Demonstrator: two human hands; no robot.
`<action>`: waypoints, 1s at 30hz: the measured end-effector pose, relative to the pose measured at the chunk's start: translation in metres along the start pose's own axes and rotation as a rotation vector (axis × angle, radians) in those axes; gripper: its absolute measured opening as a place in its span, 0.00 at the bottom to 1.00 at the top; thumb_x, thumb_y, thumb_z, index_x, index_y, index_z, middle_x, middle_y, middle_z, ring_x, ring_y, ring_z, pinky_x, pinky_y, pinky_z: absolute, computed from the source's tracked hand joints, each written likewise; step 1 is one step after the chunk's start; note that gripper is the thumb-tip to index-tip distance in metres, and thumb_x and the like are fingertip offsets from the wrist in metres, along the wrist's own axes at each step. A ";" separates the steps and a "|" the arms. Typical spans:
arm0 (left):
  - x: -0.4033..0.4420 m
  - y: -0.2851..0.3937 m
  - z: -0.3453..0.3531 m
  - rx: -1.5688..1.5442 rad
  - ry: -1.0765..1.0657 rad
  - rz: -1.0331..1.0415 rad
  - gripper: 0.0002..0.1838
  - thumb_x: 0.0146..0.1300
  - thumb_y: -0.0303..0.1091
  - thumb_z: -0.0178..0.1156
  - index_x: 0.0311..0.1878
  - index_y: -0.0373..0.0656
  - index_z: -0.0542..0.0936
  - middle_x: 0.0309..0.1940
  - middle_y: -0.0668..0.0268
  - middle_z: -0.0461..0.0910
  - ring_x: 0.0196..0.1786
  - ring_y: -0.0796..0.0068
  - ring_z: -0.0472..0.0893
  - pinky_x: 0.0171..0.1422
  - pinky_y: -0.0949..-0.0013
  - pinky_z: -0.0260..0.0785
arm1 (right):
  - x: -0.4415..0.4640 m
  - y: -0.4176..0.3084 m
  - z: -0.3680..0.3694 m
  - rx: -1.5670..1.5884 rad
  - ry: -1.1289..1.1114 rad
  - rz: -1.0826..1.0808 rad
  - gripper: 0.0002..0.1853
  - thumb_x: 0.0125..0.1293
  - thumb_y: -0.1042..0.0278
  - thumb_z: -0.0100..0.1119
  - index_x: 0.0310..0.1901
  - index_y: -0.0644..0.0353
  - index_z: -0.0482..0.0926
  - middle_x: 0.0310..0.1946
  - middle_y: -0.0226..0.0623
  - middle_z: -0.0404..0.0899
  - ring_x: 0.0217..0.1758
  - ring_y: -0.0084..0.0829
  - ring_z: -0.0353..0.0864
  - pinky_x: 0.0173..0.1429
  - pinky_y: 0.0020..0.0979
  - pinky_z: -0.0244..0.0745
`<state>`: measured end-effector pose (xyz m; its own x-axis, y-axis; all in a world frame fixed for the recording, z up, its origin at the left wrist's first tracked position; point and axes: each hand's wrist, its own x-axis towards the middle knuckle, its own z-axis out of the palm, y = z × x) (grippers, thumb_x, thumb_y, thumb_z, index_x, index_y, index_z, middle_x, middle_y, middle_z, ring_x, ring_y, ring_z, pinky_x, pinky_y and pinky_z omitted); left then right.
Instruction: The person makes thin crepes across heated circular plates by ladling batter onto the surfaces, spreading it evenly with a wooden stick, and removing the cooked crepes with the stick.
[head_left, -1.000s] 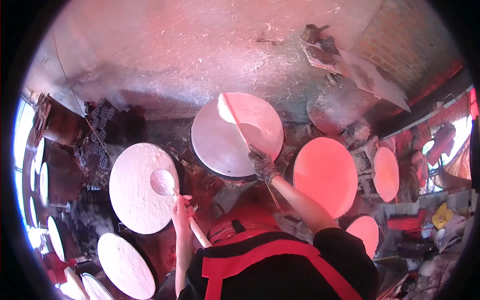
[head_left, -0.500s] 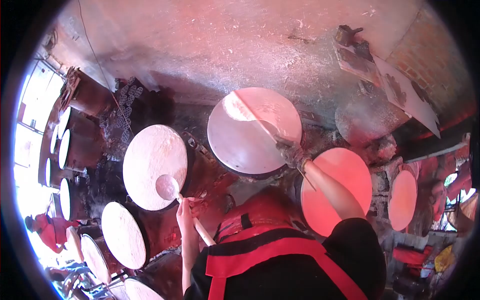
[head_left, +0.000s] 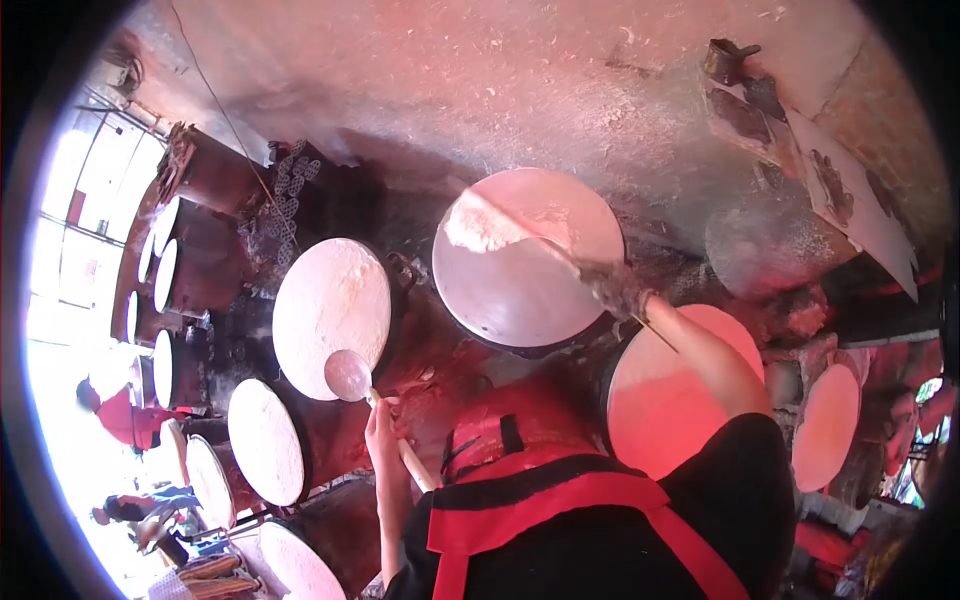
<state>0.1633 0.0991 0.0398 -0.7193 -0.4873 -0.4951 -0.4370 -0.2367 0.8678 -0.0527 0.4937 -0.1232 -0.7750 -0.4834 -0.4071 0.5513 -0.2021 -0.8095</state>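
My left hand (head_left: 384,432) is closed around the wooden handle of a ladle (head_left: 348,375). The ladle's round bowl hangs over the near edge of a large round vessel with a whitish surface (head_left: 330,315). My right hand (head_left: 615,290), dark as if gloved, grips a long thin stick (head_left: 515,222). That stick slants across the middle round vessel (head_left: 510,300), its far end near the left rim. White frothy or lumpy material (head_left: 482,226) lies along the stick, and the surface on the near side looks smooth and grey. I cannot tell how deep the vessel is.
Another round vessel (head_left: 680,400) stands under my right forearm, with one more (head_left: 827,428) farther right. Several pale-topped round vessels line the left, including a near one (head_left: 265,442). A stained wall (head_left: 500,80) rises behind. People (head_left: 130,412) are at the far left.
The whole view has shifted, so most things sit farther right. The stick's far end is lower against the middle vessel, and the white material beside it looks thicker. Both hands keep their hold.
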 end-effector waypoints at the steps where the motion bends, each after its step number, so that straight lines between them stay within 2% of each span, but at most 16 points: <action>1: -0.001 -0.004 -0.002 -0.029 -0.010 0.004 0.15 0.67 0.44 0.48 0.38 0.42 0.75 0.25 0.74 0.65 0.20 0.89 0.65 0.21 0.82 0.62 | -0.006 0.008 -0.004 -0.197 -0.071 -0.062 0.21 0.57 0.76 0.49 0.54 0.55 0.74 0.39 0.27 0.77 0.24 0.16 0.70 0.28 0.18 0.67; 2: -0.001 -0.015 -0.007 -0.057 -0.022 0.008 0.15 0.67 0.44 0.48 0.38 0.41 0.75 0.25 0.74 0.65 0.20 0.88 0.65 0.21 0.81 0.62 | -0.012 0.015 -0.008 -0.389 -0.131 -0.138 0.22 0.56 0.77 0.47 0.54 0.56 0.74 0.42 0.28 0.77 0.30 0.18 0.74 0.35 0.19 0.70; 3: 0.005 -0.031 -0.016 -0.053 -0.027 0.022 0.15 0.67 0.44 0.48 0.39 0.41 0.75 0.25 0.74 0.66 0.20 0.88 0.66 0.21 0.81 0.62 | -0.041 -0.024 0.015 -0.459 -0.148 -0.114 0.22 0.57 0.77 0.48 0.55 0.56 0.73 0.44 0.29 0.77 0.35 0.19 0.75 0.41 0.21 0.70; 5: 0.005 -0.047 -0.022 -0.107 -0.083 0.018 0.15 0.67 0.43 0.48 0.40 0.40 0.75 0.25 0.73 0.67 0.21 0.88 0.66 0.21 0.82 0.62 | -0.040 -0.026 -0.006 -0.066 -0.176 0.153 0.24 0.65 0.67 0.50 0.62 0.59 0.62 0.34 0.26 0.77 0.25 0.10 0.71 0.21 0.12 0.64; 7: -0.019 -0.027 -0.006 -0.014 0.014 -0.026 0.15 0.67 0.43 0.48 0.41 0.40 0.75 0.26 0.72 0.68 0.23 0.88 0.66 0.21 0.84 0.59 | -0.019 -0.049 0.017 -0.264 0.151 -0.004 0.22 0.62 0.67 0.54 0.58 0.60 0.68 0.45 0.30 0.76 0.41 0.17 0.72 0.44 0.20 0.65; 9: -0.010 -0.040 -0.017 -0.061 0.009 -0.020 0.15 0.66 0.43 0.49 0.40 0.40 0.75 0.26 0.72 0.68 0.22 0.88 0.66 0.20 0.85 0.58 | -0.005 -0.058 0.033 -0.636 0.286 -0.256 0.21 0.60 0.68 0.56 0.56 0.61 0.71 0.47 0.28 0.76 0.45 0.18 0.72 0.52 0.20 0.65; 12: -0.008 -0.039 -0.024 -0.091 0.023 -0.010 0.15 0.66 0.44 0.49 0.40 0.40 0.75 0.27 0.72 0.68 0.21 0.89 0.65 0.20 0.84 0.56 | 0.013 0.005 -0.010 -0.418 -0.182 -0.160 0.20 0.60 0.70 0.55 0.56 0.60 0.72 0.42 0.26 0.77 0.42 0.17 0.72 0.48 0.17 0.65; 13: -0.007 -0.038 -0.024 -0.098 0.033 -0.010 0.16 0.66 0.44 0.49 0.39 0.40 0.76 0.27 0.73 0.68 0.21 0.89 0.65 0.20 0.84 0.56 | -0.024 -0.031 0.028 -0.360 -0.041 0.090 0.20 0.60 0.74 0.52 0.56 0.58 0.73 0.38 0.24 0.76 0.41 0.17 0.71 0.46 0.18 0.66; 16: -0.015 -0.033 -0.021 -0.068 0.064 -0.006 0.15 0.66 0.44 0.49 0.39 0.41 0.76 0.28 0.73 0.68 0.20 0.89 0.65 0.20 0.83 0.57 | -0.032 -0.029 0.001 -0.453 -0.288 -0.218 0.20 0.60 0.74 0.52 0.56 0.57 0.73 0.38 0.25 0.76 0.41 0.18 0.72 0.47 0.18 0.66; 20: -0.015 -0.036 -0.024 -0.021 0.017 -0.002 0.15 0.66 0.45 0.49 0.40 0.43 0.76 0.28 0.73 0.67 0.19 0.89 0.64 0.19 0.83 0.57 | -0.001 -0.041 0.027 -0.410 0.184 -0.192 0.19 0.60 0.70 0.55 0.55 0.58 0.73 0.37 0.25 0.77 0.39 0.18 0.72 0.47 0.19 0.68; 21: -0.017 -0.036 -0.019 0.008 0.030 0.008 0.15 0.66 0.45 0.49 0.40 0.43 0.76 0.28 0.73 0.67 0.19 0.89 0.64 0.19 0.83 0.57 | -0.003 -0.040 0.031 -0.632 0.158 -0.226 0.19 0.60 0.69 0.55 0.54 0.59 0.74 0.36 0.26 0.77 0.38 0.17 0.72 0.46 0.20 0.69; 23: -0.022 -0.032 -0.010 0.037 0.042 0.000 0.14 0.66 0.45 0.49 0.40 0.43 0.76 0.28 0.73 0.67 0.17 0.89 0.63 0.18 0.82 0.57 | -0.019 -0.022 0.029 -0.288 0.002 0.036 0.18 0.60 0.69 0.56 0.53 0.59 0.74 0.37 0.27 0.77 0.38 0.17 0.72 0.45 0.20 0.69; 25: -0.025 -0.024 -0.001 0.031 0.033 -0.027 0.15 0.66 0.45 0.49 0.39 0.44 0.76 0.26 0.74 0.66 0.16 0.88 0.62 0.18 0.82 0.58 | -0.065 -0.014 0.049 -0.455 0.011 0.087 0.18 0.60 0.71 0.56 0.53 0.58 0.75 0.35 0.26 0.77 0.35 0.17 0.71 0.41 0.20 0.68; 28: -0.012 -0.022 -0.009 -0.006 -0.084 -0.084 0.14 0.66 0.45 0.48 0.39 0.44 0.76 0.22 0.75 0.65 0.15 0.88 0.61 0.18 0.82 0.58 | -0.109 0.010 0.050 -0.196 -0.104 -0.032 0.18 0.61 0.71 0.55 0.53 0.58 0.74 0.33 0.23 0.76 0.31 0.16 0.68 0.38 0.20 0.65; 29: -0.011 -0.019 -0.009 0.041 -0.081 -0.066 0.14 0.66 0.45 0.48 0.39 0.44 0.76 0.22 0.76 0.65 0.16 0.89 0.61 0.18 0.82 0.58 | -0.114 0.019 0.048 -0.275 -0.019 0.044 0.18 0.62 0.68 0.55 0.54 0.58 0.74 0.37 0.27 0.78 0.35 0.16 0.71 0.41 0.20 0.67; 30: -0.010 -0.013 -0.003 0.089 -0.082 -0.045 0.15 0.67 0.45 0.47 0.39 0.44 0.76 0.21 0.76 0.64 0.16 0.89 0.61 0.18 0.82 0.58 | -0.110 0.029 0.051 -0.262 0.156 -0.055 0.18 0.62 0.67 0.55 0.54 0.58 0.73 0.39 0.30 0.78 0.38 0.18 0.73 0.43 0.21 0.68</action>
<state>0.1777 0.1041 0.0338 -0.7383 -0.4067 -0.5381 -0.5129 -0.1796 0.8395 0.0650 0.4973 -0.0802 -0.8509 -0.3369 -0.4031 0.4241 0.0121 -0.9055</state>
